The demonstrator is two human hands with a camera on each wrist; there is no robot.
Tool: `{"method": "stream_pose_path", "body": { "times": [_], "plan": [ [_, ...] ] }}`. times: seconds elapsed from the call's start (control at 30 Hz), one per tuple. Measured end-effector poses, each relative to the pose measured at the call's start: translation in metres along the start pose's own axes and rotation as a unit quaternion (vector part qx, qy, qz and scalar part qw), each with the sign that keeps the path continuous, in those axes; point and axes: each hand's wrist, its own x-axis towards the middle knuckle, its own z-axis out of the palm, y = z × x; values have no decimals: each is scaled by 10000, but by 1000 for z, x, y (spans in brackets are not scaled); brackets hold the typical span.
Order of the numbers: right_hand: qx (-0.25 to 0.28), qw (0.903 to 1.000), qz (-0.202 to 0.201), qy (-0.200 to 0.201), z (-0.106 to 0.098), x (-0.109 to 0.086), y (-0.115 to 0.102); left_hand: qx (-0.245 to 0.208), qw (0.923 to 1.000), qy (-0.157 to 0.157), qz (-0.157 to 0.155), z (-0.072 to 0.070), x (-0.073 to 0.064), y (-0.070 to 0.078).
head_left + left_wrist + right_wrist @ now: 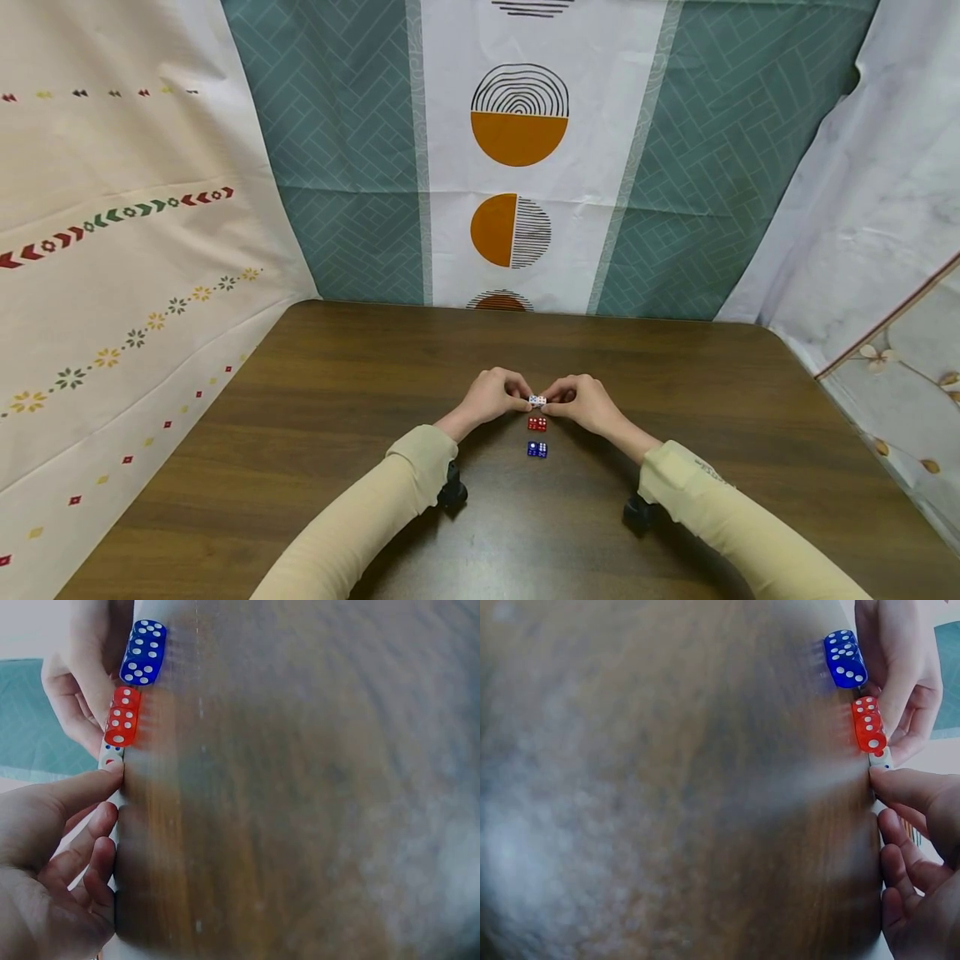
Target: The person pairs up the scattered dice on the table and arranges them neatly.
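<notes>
Two white dice (537,401) sit side by side on the brown table (360,358). My left hand (493,396) pinches them from the left side with thumb and fingertips. From the right, my right hand (588,404) pinches the same pair, its thumb showing at the die's edge in the right wrist view. Just nearer to me lies a pair of red dice (537,424), touching each other. A pair of blue dice (537,450) lies nearer still, in line with the red ones. In the wrist views, thumbs and the red dice partly hide the white dice.
A patterned cloth (517,183) hangs behind the table's far edge. Light cloths hang at the left (135,250) and right (862,208) sides. Dark wrist devices (452,490) sit under both cuffs, close over the tabletop.
</notes>
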Motion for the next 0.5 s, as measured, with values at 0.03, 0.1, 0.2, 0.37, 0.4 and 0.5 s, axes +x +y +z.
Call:
{"method": "stream_pose_path", "body": {
  "times": [0.03,0.1,0.2,0.37,0.4,0.5],
  "plan": [
    [-3,10000,-20,-4,0,0,0,10,10000,11,6,0,0,0],
    [-9,10000,-28,-11,0,0,0,25,10000,34,30,0,0,0],
    [-35,9999,-91,-24,0,0,1,47,10000,40,62,0,0,-1],
    [-15,9999,-116,-38,0,-1,2,14,10000,23,54,1,0,-1],
    [-10,9999,-108,-39,0,-1,2,3,10000,20,48,1,0,-1],
    [19,9999,-97,-30,0,-2,2,-29,10000,20,49,1,-1,-1]
  ]
}}
